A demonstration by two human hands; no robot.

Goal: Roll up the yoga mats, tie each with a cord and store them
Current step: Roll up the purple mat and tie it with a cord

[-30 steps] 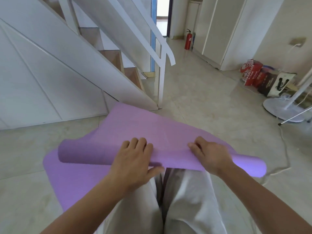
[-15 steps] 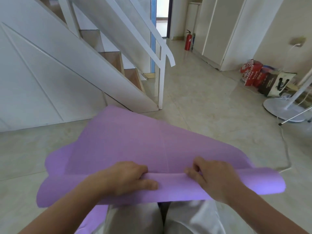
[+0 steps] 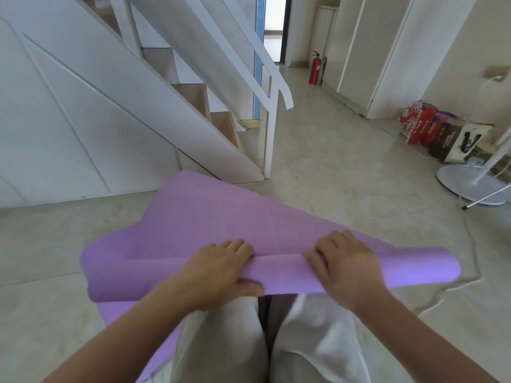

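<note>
Where tiled floor [image 3: 345, 175] meets white staircase [image 3: 190, 125], purple yoga mat [image 3: 210, 217] part-rolled

head-worn view, facing forward and down, close over hands [image 3: 276, 269]

No legible text, red bags [image 3: 414, 123] lettered (too blurred)

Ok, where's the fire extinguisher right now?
In the head view the fire extinguisher stands on the floor far back, right of centre, beside the white cabinets and just right of the doorway.
</note>
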